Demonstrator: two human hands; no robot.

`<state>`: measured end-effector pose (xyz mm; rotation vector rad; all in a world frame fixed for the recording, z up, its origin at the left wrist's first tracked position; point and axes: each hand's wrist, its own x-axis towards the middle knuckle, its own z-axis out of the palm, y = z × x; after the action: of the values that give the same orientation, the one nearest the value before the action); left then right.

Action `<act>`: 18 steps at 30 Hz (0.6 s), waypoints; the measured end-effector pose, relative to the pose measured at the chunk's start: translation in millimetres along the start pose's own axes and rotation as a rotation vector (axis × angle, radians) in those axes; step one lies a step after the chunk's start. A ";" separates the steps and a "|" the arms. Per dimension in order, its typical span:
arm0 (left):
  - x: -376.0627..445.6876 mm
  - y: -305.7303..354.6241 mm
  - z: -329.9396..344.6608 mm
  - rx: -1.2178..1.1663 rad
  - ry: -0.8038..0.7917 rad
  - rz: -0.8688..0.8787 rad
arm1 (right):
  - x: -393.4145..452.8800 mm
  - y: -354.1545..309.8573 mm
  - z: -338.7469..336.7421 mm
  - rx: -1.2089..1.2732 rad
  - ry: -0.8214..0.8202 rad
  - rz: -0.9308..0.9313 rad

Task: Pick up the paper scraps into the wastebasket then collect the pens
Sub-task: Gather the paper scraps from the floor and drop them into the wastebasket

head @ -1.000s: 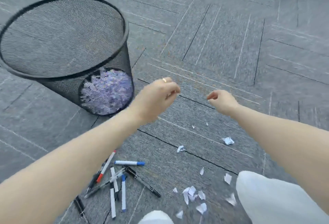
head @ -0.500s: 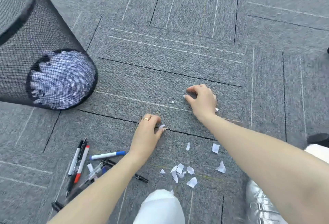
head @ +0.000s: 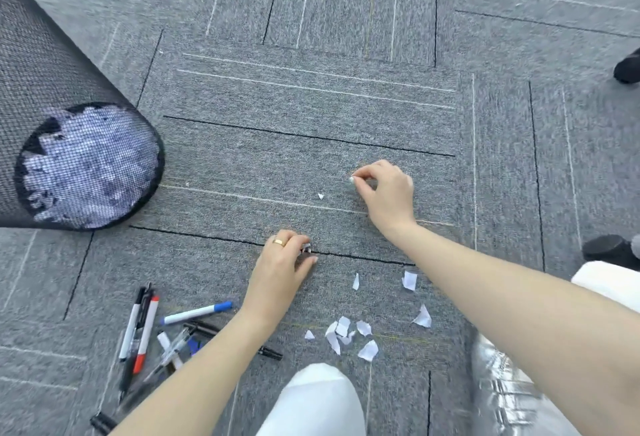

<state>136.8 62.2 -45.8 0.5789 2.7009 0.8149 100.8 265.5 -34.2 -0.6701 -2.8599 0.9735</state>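
My left hand is down on the grey carpet, its fingertips pinching a small paper scrap. Farther out, my right hand pinches a tiny white scrap between thumb and fingers. One small scrap lies between the hands. A cluster of white scraps lies near my knee, with more scraps to its right. A black mesh wastebasket stands at the left, with paper showing at its bottom. Several pens lie in a heap at lower left, among them a blue-capped pen.
My white-trousered knee is at the bottom centre and a shiny silver shoe at lower right. Dark feet of furniture or shoes sit at the right edge. Grey carpet tiles stretch ahead.
The view dropped from the wastebasket's rim to the floor. Both hands went from mid-air down to the carpet and closed their fingers on scraps.
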 end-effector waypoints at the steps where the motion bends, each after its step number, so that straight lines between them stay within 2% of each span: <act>1: -0.6 0.2 1.1 -0.007 0.015 -0.009 | -5.5 2.5 -2.0 0.042 0.051 0.021; 4: 0.6 -0.5 2.7 -0.030 0.047 -0.022 | -21.7 16.8 -9.6 0.083 0.202 0.134; 6: 2.1 -2.1 2.6 -0.016 0.048 0.003 | -29.1 28.5 -13.9 0.073 0.242 0.239; 9: 4.7 -3.3 -0.6 0.000 0.022 0.043 | -35.8 43.2 -16.1 0.043 0.173 0.302; 14: 10.1 -6.4 -4.4 0.034 -0.015 0.108 | -37.1 50.7 -19.8 0.086 0.112 0.234; 18: 8.7 -3.9 -3.9 -0.028 0.004 0.043 | -40.6 48.7 -20.9 0.097 0.081 0.191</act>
<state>126.6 61.2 -46.0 0.6311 2.6845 0.8637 160.0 295.1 -42.5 -0.9640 -2.6975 1.0740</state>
